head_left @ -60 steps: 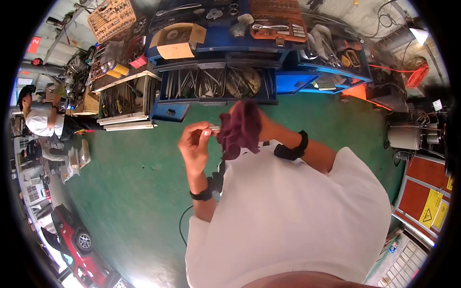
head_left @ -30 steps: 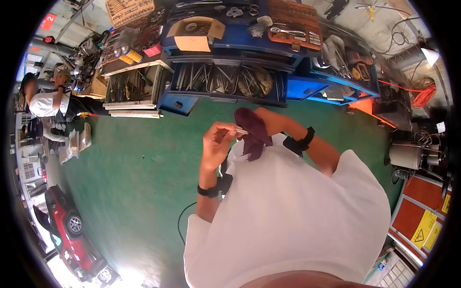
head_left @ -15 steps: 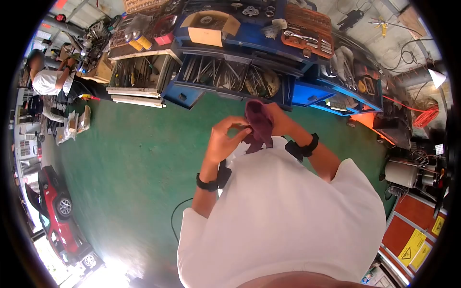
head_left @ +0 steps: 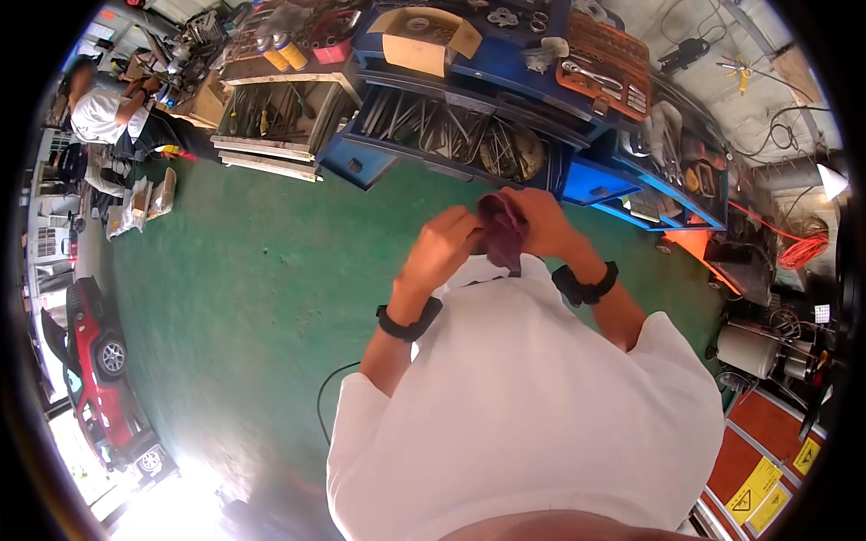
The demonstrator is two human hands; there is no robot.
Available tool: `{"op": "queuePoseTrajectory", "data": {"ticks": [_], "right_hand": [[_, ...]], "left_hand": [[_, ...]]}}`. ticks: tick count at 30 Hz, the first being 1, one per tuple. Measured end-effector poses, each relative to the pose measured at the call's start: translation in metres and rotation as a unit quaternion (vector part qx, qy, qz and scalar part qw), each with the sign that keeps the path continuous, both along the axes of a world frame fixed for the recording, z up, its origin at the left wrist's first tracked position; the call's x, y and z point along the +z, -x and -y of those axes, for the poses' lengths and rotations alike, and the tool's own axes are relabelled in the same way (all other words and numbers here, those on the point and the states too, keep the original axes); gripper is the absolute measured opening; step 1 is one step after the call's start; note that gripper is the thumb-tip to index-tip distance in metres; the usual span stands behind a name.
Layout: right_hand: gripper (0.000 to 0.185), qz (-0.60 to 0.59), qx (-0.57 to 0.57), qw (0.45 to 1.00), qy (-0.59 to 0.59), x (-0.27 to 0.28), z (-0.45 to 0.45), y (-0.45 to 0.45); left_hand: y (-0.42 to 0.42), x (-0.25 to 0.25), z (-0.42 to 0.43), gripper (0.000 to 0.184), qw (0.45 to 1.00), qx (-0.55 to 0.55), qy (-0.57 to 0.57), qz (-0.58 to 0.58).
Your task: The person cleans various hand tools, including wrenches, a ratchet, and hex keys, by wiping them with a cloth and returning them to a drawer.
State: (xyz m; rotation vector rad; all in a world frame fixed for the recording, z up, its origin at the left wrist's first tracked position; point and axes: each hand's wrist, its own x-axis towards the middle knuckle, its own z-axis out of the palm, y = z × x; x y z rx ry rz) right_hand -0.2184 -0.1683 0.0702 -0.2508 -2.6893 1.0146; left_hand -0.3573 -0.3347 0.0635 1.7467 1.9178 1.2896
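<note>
A dark maroon cloth [head_left: 505, 236] is bunched up in front of my chest, its lower end hanging toward my white shirt. My right hand [head_left: 545, 224] is closed around its right side. From the left, my left hand [head_left: 442, 249] has its fingers curled in and pinched at the cloth's edge. Whether something is wrapped inside the folds I cannot tell. Both wrists wear black bands. Just beyond the hands is an open drawer [head_left: 424, 135] full of long metal tools.
A blue tool cabinet [head_left: 361, 162] stands ahead, with an open cardboard box [head_left: 424, 41] and an orange socket set [head_left: 604, 72] on top. A person [head_left: 108, 115] works at a bench on the far left. A red car [head_left: 104, 361] is at the left; a cable [head_left: 323, 401] lies on the green floor.
My left fingers have gone from a spread pinch to a tighter curl against the cloth. Both hands and the cloth sit slightly further right in view, and the view has turned a little.
</note>
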Motion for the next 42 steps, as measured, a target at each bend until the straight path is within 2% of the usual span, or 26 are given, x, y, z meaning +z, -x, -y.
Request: {"op": "queuePoseTrajectory", "data": {"ticks": [1,3,5,7,10,12,14,18,20,24,26,28,30,33,37,38,40,42], "right_hand": [[0.048,-0.001,-0.009,0.999,0.036,0.006,0.001,0.0],[0.048,0.0,-0.017,0.997,0.072,0.003,0.001,-0.004],[0.046,0.023,0.0,0.974,0.226,-0.023,-0.004,-0.005],[0.046,0.024,-0.001,0.976,0.215,-0.036,-0.005,-0.009],[0.047,0.038,-0.006,0.973,0.23,-0.046,-0.005,-0.014],[0.048,0.042,-0.01,0.968,0.246,-0.041,-0.01,-0.013],[0.048,0.038,-0.018,0.995,0.089,-0.011,-0.016,-0.009],[0.052,0.023,-0.027,0.998,0.059,0.019,-0.012,-0.002],[0.05,0.037,-0.026,0.999,-0.002,0.024,-0.01,0.0],[0.049,0.018,0.011,1.0,0.011,0.016,-0.008,0.003],[0.042,0.042,0.003,0.997,0.057,0.003,-0.009,-0.002],[0.04,0.081,0.001,0.996,0.033,-0.002,-0.012,-0.005],[0.038,0.12,0.004,0.993,0.012,-0.004,-0.011,-0.005],[0.034,0.058,-0.01,0.997,0.049,-0.01,-0.01,-0.004],[0.041,0.055,-0.039,0.995,0.073,-0.045,-0.027,-0.006],[0.043,0.053,-0.048,0.993,0.094,-0.052,-0.03,-0.008],[0.047,0.043,-0.078,0.987,0.136,-0.058,-0.033,-0.012],[0.051,0.034,-0.112,0.977,0.177,-0.063,-0.034,-0.016]], "left_hand": [[0.001,0.004,-0.001,0.02,1.0,0.001,0.0,0.003],[0.003,0.011,-0.002,0.021,0.997,-0.018,-0.035,-0.07],[0.004,0.014,-0.004,0.023,0.994,-0.016,-0.065,-0.082],[0.009,0.016,-0.004,0.024,0.991,-0.011,-0.093,-0.097],[0.004,0.016,0.006,0.026,0.995,0.026,-0.048,-0.085],[0.002,0.019,0.001,0.024,0.995,0.077,-0.05,-0.031],[0.006,0.016,-0.002,0.024,0.996,0.078,-0.046,-0.022],[0.008,0.019,-0.007,0.023,0.996,0.077,-0.033,-0.02],[0.012,0.013,-0.007,0.022,0.998,0.057,-0.011,-0.024],[0.011,0.008,-0.007,0.02,0.998,-0.019,0.01,-0.055],[0.012,0.015,-0.002,0.02,0.997,-0.037,0.037,-0.048],[0.01,0.015,-0.003,0.02,0.996,-0.046,0.062,-0.039],[0.007,0.01,-0.003,0.02,0.998,-0.026,0.038,-0.036],[0.015,0.012,0.0,0.018,1.0,-0.007,-0.009,-0.022],[0.029,0.038,0.013,0.011,0.997,0.058,-0.003,0.058],[0.033,0.036,0.017,0.011,0.997,0.058,-0.002,0.059],[0.04,0.029,0.022,0.011,0.983,0.124,0.032,0.131],[0.042,0.017,0.016,0.014,0.977,0.152,0.014,0.151]]}}
